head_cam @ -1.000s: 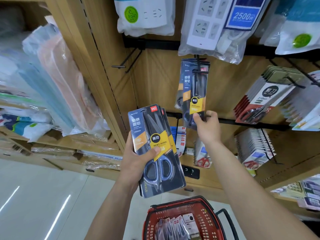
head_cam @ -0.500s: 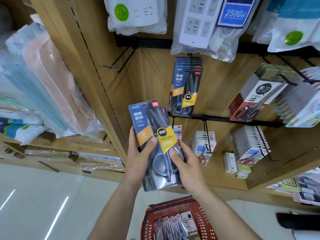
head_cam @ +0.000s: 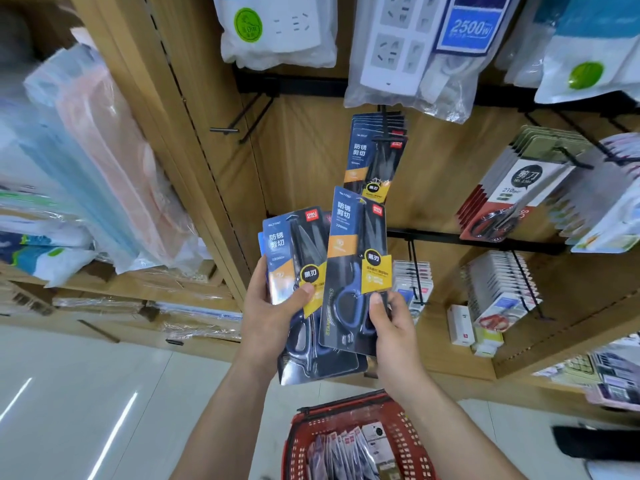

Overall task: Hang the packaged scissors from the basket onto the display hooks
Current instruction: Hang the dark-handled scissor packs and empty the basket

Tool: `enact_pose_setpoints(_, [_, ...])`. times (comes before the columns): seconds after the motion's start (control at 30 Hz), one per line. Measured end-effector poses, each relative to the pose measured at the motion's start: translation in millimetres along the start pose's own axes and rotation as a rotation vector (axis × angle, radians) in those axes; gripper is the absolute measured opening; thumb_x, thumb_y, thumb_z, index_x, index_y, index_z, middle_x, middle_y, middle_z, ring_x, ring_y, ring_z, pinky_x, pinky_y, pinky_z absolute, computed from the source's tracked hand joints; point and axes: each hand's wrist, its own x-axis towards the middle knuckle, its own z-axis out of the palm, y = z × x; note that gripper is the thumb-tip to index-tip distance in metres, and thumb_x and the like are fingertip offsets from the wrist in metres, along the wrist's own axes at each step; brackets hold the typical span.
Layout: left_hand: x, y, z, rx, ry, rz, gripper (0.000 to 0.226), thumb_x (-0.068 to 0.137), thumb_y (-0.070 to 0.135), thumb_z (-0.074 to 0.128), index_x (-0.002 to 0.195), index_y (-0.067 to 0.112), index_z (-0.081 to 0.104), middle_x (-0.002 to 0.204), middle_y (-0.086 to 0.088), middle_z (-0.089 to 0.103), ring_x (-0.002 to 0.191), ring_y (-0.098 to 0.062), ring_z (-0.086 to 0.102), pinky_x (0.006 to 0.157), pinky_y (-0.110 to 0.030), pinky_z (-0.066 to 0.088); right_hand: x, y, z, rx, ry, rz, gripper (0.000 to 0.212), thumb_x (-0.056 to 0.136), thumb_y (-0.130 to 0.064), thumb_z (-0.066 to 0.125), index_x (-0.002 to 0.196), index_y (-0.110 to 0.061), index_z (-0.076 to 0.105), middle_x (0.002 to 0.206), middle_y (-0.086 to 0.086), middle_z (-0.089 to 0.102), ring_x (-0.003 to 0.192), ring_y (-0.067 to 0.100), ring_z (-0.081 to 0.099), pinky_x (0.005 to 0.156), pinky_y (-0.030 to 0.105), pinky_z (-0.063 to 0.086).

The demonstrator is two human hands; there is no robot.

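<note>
My left hand grips a small stack of packaged scissors, blue and black cards with yellow labels. One more scissors pack stands upright in my right hand, which pinches its lower edge, just right of the stack. Above it, several identical packs hang on a black display hook. An empty hook sticks out to the left. The red basket below my arms holds more packs.
Power strips in clear bags hang along the top rail. Other scissors packs and small carded goods fill hooks to the right. Bagged goods lie on wooden shelves at left. The floor is pale tile.
My right hand came down from the hung packs to the stack, took one pack off it and now lifts that pack up and to the right. The left hand stayed put.
</note>
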Motion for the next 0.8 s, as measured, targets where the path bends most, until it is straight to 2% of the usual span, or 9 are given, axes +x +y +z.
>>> enact_pose_setpoints(0.1, [-1.9, 2.0, -4.3, -0.002, 0.022, 0.004, 0.064, 0.089, -0.002, 0.075, 0.134, 0.039, 0.059, 0.114, 0.006, 0.078, 0.098, -0.019, 0.077, 0.073, -0.03, 0.063, -0.9, -5.2, -5.8, -0.013, -0.007, -0.053, 0.013, 0.107, -0.023, 0.05, 0.098, -0.018, 0.058, 0.087, -0.008, 0.073, 0.084, 0.011, 0.069, 0.085, 0.041, 0.053])
enact_pose_setpoints(0.23, [-4.0, 6.4, -8.2, -0.022, 0.043, 0.027, 0.063, 0.089, -0.006, 0.073, 0.114, 0.051, 0.059, 0.099, 0.018, 0.078, 0.09, -0.009, 0.077, 0.069, -0.022, 0.06, 2.0, -17.6, -16.9, -0.007, 0.008, -0.154, 0.014, 0.104, -0.027, 0.058, 0.096, -0.016, 0.056, 0.086, 0.004, 0.067, 0.078, 0.016, 0.064, 0.079, 0.042, 0.05])
enact_pose_setpoints(0.4, [-5.5, 11.5, -8.5, -0.039, 0.036, 0.015, 0.059, 0.09, -0.007, 0.071, 0.11, 0.048, 0.062, 0.1, 0.012, 0.079, 0.087, -0.014, 0.078, 0.068, -0.025, 0.061, 3.7, -32.6, -32.3, -0.043, -0.001, -0.237, 0.005, 0.1, -0.02, 0.061, 0.105, -0.02, 0.061, 0.081, 0.002, 0.072, 0.069, 0.027, 0.062, 0.066, 0.037, 0.049])
enact_pose_setpoints(0.47, [-5.3, 13.3, -8.3, -0.052, 0.047, 0.016, 0.059, 0.09, -0.006, 0.071, 0.106, 0.049, 0.062, 0.1, 0.013, 0.079, 0.088, -0.013, 0.077, 0.068, -0.025, 0.061, 2.9, -36.3, -36.9, -0.083, -0.013, -0.277, 0.009, 0.1, -0.016, 0.06, 0.108, -0.02, 0.06, 0.084, -0.001, 0.077, 0.072, 0.019, 0.072, 0.06, 0.032, 0.057])
enact_pose_setpoints(0.57, [-5.3, 15.4, -9.6, -0.074, 0.044, 0.017, 0.057, 0.09, -0.007, 0.071, 0.102, 0.049, 0.059, 0.092, 0.018, 0.079, 0.082, -0.008, 0.077, 0.063, -0.022, 0.06, 1.4, -40.7, -39.8, -0.119, -0.002, -0.313, 0.012, 0.101, -0.011, 0.059, 0.11, -0.02, 0.059, 0.088, -0.008, 0.078, 0.078, 0.009, 0.075, 0.062, 0.023, 0.057])
enact_pose_setpoints(0.63, [-4.9, 15.6, -10.2, -0.072, 0.039, 0.016, 0.057, 0.09, -0.005, 0.072, 0.101, 0.051, 0.061, 0.095, 0.016, 0.079, 0.083, -0.01, 0.078, 0.063, -0.023, 0.06, 4.8, -44.5, -38.8, -0.164, 0.02, -0.337, 0.012, 0.102, -0.012, 0.059, 0.109, -0.022, 0.059, 0.091, -0.009, 0.077, 0.081, 0.009, 0.074, 0.067, 0.028, 0.059])
enact_pose_setpoints(0.7, [-5.1, 17.0, -9.5, -0.073, 0.039, 0.016, 0.058, 0.09, -0.004, 0.073, 0.1, 0.052, 0.063, 0.098, 0.013, 0.079, 0.084, -0.013, 0.078, 0.063, -0.025, 0.061, 12.8, -46.4, -37.0, -0.205, 0.062, -0.341, 0.013, 0.101, -0.017, 0.062, 0.106, -0.029, 0.06, 0.095, -0.007, 0.076, 0.086, 0.014, 0.074, 0.077, 0.043, 0.061])
enact_pose_setpoints(0.8, [-4.3, 18.2, -8.6, -0.076, 0.037, 0.01, 0.059, 0.09, -0.005, 0.072, 0.101, 0.052, 0.061, 0.096, 0.015, 0.079, 0.083, -0.012, 0.078, 0.062, -0.023, 0.06, 28.1, -44.0, -34.8, -0.217, 0.124, -0.307, 0.019, 0.1, -0.021, 0.065, 0.099, -0.04, 0.061, 0.099, -0.001, 0.076, 0.089, 0.024, 0.075, 0.085, 0.056, 0.059])
